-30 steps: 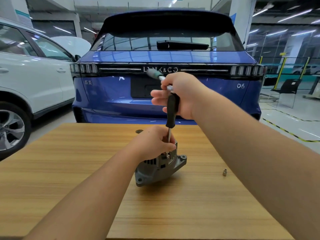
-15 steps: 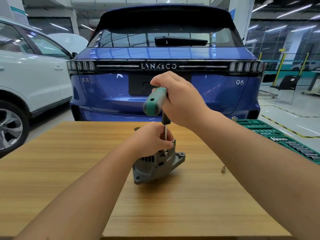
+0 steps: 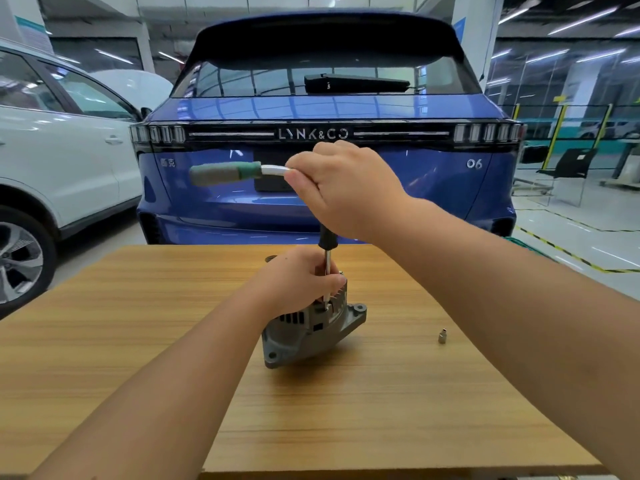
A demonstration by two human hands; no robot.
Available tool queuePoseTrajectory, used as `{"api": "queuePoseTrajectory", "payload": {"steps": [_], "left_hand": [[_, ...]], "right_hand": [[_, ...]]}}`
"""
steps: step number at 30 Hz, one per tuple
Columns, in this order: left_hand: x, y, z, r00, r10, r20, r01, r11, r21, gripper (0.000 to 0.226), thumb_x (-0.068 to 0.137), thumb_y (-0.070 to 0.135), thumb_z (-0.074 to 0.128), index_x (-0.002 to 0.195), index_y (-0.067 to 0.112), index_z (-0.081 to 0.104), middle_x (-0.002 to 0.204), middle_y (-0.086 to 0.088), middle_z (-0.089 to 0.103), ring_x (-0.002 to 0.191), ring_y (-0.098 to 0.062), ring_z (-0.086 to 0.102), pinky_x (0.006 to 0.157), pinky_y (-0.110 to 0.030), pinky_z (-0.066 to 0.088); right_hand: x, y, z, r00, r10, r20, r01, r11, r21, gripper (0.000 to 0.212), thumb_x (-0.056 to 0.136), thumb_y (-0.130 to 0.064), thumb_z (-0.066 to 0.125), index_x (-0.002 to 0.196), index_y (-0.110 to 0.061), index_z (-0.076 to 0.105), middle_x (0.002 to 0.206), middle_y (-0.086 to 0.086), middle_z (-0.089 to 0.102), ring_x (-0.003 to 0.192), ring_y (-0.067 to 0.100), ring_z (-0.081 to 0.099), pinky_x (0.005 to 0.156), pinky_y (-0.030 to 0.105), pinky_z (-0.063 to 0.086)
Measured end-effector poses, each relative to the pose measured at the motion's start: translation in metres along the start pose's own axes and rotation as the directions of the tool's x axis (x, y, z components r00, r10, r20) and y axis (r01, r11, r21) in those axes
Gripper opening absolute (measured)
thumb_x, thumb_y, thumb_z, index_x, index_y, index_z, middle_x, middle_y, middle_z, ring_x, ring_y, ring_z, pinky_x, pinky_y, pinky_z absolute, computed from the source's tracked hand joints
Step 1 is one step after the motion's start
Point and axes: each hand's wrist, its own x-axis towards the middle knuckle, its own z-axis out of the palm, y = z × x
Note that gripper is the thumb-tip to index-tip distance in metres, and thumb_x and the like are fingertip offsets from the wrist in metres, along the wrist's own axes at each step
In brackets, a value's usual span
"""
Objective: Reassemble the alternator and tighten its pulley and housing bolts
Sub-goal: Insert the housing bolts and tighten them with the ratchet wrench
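Alternator [image 3: 313, 329] steadied under gripping left hand [image 3: 298, 282]; right hand [image 3: 346, 188] clutches the ratchet [image 3: 225, 173] (handle pointing nine o'clock).

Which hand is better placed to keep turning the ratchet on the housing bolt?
Right. The right hand already grips the ratchet above its upright extension; the left hand is occupied steadying the alternator.

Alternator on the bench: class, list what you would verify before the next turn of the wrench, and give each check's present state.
1. Left hand steadies the alternator: ok.
2. Right hand grips the T-handle wrench at its head: ok.
3. Shaft stands upright over the housing: ok.
4. Tip seated squarely on the bolt: cannot tell, fingers hide it.
5. Loose socket lies clear of the work: ok.
6. Alternator base flat on the table: not ok, it sits tilted.
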Motion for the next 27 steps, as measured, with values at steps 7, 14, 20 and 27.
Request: {"api": "queuePoseTrajectory", "payload": {"steps": [7,14,20,27], "left_hand": [[0.001,-0.002,0.0,1.0,-0.003,0.031,0.003,1.0,0.015,0.013,0.097,0.046,0.066,0.088,0.037,0.07,0.078,0.014,0.072,0.073,-0.004,0.067,0.064,-0.021,0.047],[0.005,-0.004,0.001,1.0,-0.019,0.022,0.019,1.0,0.021,0.01,0.094,0.04,0.072,0.085,0.038,0.068,0.075,0.014,0.071,0.073,-0.003,0.068,0.065,-0.021,0.049],[0.005,-0.002,0.0,1.0,-0.013,0.028,0.012,1.0,0.027,0.011,0.095,0.035,0.072,0.087,0.04,0.065,0.085,0.015,0.07,0.083,-0.005,0.067,0.065,-0.021,0.047],[0.006,-0.003,0.0,0.999,-0.043,0.017,0.043,0.999,0.009,0.011,0.092,0.035,0.075,0.083,0.039,0.069,0.074,0.026,0.069,0.077,-0.001,0.066,0.065,-0.021,0.047]], "right_hand": [[0.024,-0.004,-0.03,0.769,0.307,0.56,-0.627,0.533,0.568,0.013,0.098,-0.014,0.05,0.097,-0.007,0.06,0.074,0.005,0.076,0.077,0.025,0.076,0.084,0.042,0.057],[0.002,-0.002,0.006,0.698,0.311,0.645,-0.47,-0.48,0.741,0.012,0.097,-0.027,0.055,0.096,-0.018,0.062,0.073,-0.008,0.07,0.075,0.014,0.068,0.083,0.04,0.043],[-0.019,0.002,0.029,0.831,0.541,-0.126,-0.107,0.379,0.919,0.016,0.103,-0.015,0.05,0.102,-0.018,0.066,0.099,0.001,0.072,0.091,0.009,0.064,0.084,0.027,0.052],[-0.021,-0.003,0.029,0.931,0.115,-0.345,0.065,0.88,0.471,0.019,0.089,0.002,0.05,0.1,0.001,0.066,0.1,0.01,0.064,0.081,0.03,0.058,0.066,0.049,0.051]]}}
